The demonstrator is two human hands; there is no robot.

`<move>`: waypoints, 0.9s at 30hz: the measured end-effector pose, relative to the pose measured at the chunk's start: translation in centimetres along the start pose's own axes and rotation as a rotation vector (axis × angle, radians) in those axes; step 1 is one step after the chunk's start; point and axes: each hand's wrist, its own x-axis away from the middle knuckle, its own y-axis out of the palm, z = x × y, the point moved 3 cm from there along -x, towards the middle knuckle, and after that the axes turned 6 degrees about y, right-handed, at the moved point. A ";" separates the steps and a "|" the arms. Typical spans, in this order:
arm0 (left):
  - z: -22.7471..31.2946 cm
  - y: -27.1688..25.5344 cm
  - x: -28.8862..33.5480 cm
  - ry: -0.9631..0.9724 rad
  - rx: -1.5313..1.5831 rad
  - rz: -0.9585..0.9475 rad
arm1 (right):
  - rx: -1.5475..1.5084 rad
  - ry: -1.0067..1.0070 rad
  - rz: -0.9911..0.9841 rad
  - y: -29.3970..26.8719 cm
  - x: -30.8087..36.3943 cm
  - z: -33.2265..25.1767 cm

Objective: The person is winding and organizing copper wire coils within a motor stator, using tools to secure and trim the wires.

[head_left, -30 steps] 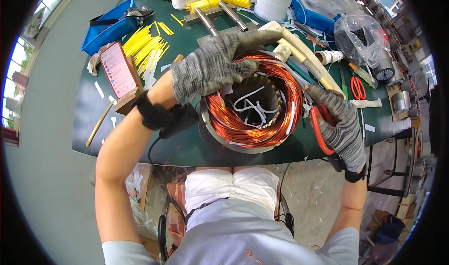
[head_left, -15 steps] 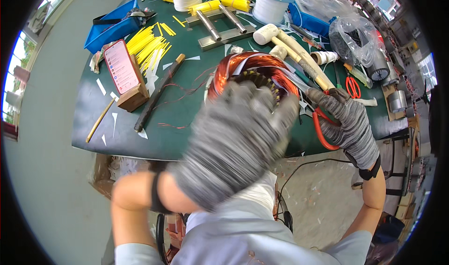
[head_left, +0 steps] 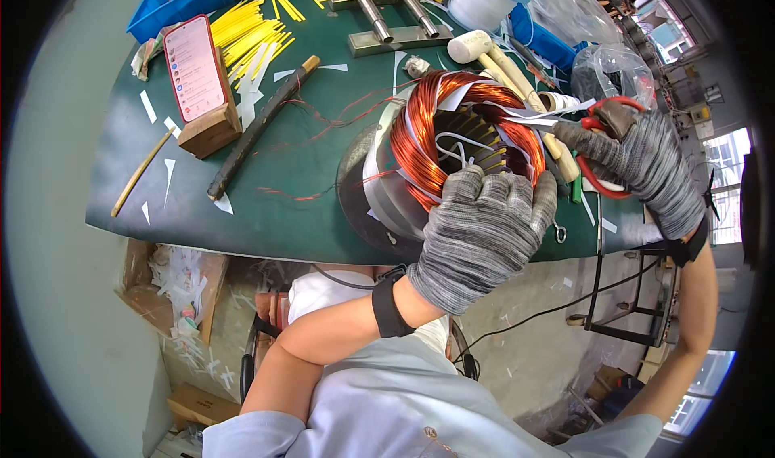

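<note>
The two hands are apart in the head view, both in grey knit gloves. The left hand lies over the near side of the copper coil, its fingers curled across the windings toward the opening; how tightly it grips cannot be told. The right hand is closed on red-handled scissors, which point left toward the coil's right side, close to some white strips; whether the blades touch one cannot be told.

The coil sits in a grey metal ring by the front edge of the tabletop, right of its middle. Pale strips show inside the opening, and loose red wires trail from the ring's left side.

Toward the left edge, a phone leans on a wooden block, with a dark stick just right of it. A thin cane lies near the front left corner. Yellow strips lie behind the phone, beside a blue tray at the far left corner. Toward the far edge stand two metal rods, and right of them lie a pale mallet and a white spool.
</note>
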 end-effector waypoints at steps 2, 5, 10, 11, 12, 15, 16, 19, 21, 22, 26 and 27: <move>-0.1 0.2 0.1 -0.017 0.034 0.014 | 0.001 0.193 -0.329 -0.1 -0.7 0.8; -0.3 0.1 0.0 -0.016 0.042 0.079 | 0.128 0.125 -0.326 -1.6 -1.6 0.1; -0.4 -0.1 -0.1 0.022 0.029 0.031 | 0.201 0.031 -0.332 -3.5 -2.5 -2.2; -0.3 -0.1 -0.1 0.015 0.007 0.036 | 0.209 0.043 -0.380 -3.5 -2.7 -2.5; -0.3 -0.1 0.0 0.007 -0.018 0.040 | 0.228 0.046 -0.371 -3.6 -2.9 -2.9; -0.1 0.2 0.1 0.014 0.003 -0.004 | 0.282 0.028 -0.284 -3.6 -3.4 -4.1; -0.1 0.2 0.0 0.013 0.005 -0.007 | 0.252 0.024 -0.234 -3.5 -3.4 -4.4; -0.2 -0.2 0.0 0.056 -0.019 0.019 | 0.198 0.028 -0.186 -2.7 -2.4 -4.5; -0.5 -0.7 0.1 0.078 -0.030 0.042 | 0.080 0.070 -0.057 -2.0 -0.8 -4.2; -0.7 -0.9 0.1 0.090 0.002 0.045 | -0.068 0.233 -0.238 -1.2 0.8 -3.8; -1.1 -1.7 0.4 0.106 0.065 -0.054 | -1.135 0.611 0.433 3.2 5.3 -6.1; -1.3 -1.9 0.4 0.088 0.099 -0.137 | -1.415 0.755 0.455 4.8 6.9 -7.5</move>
